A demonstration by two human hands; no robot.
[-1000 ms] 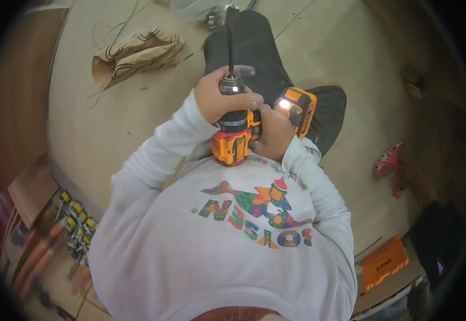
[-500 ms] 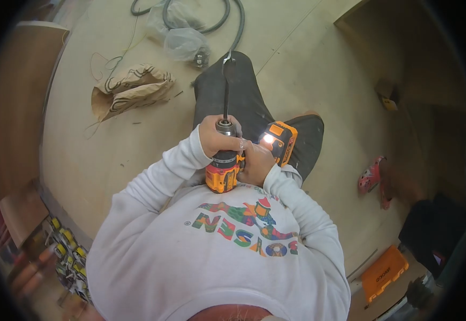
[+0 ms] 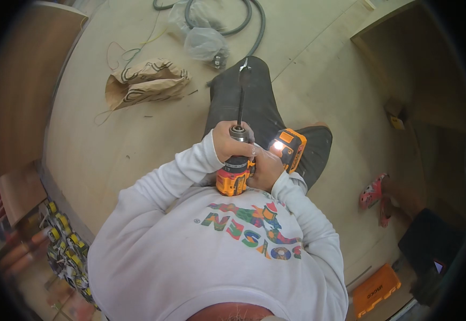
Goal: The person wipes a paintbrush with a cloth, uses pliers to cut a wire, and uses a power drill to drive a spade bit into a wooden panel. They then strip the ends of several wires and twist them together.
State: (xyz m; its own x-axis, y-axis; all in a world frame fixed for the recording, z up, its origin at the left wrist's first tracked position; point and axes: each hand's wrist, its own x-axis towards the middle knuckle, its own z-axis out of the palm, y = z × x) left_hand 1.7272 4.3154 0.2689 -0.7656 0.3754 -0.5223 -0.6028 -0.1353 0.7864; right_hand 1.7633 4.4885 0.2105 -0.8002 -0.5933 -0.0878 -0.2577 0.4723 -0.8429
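My left hand and right hand clasp an orange-and-black cordless drill; pale floor open leftward (orange plastic case: "INGCO").

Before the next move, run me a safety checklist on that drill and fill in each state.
1. Bit in the chuck of the drill: ok, it extends from it.
2. Chuck tightened: cannot tell.
3. Left hand clear of the chuck: not ok, wrapped around it.
4. Right hand gripping the handle: ok.
5. Bit clear of the trouser leg: cannot tell; it shows over the leg.
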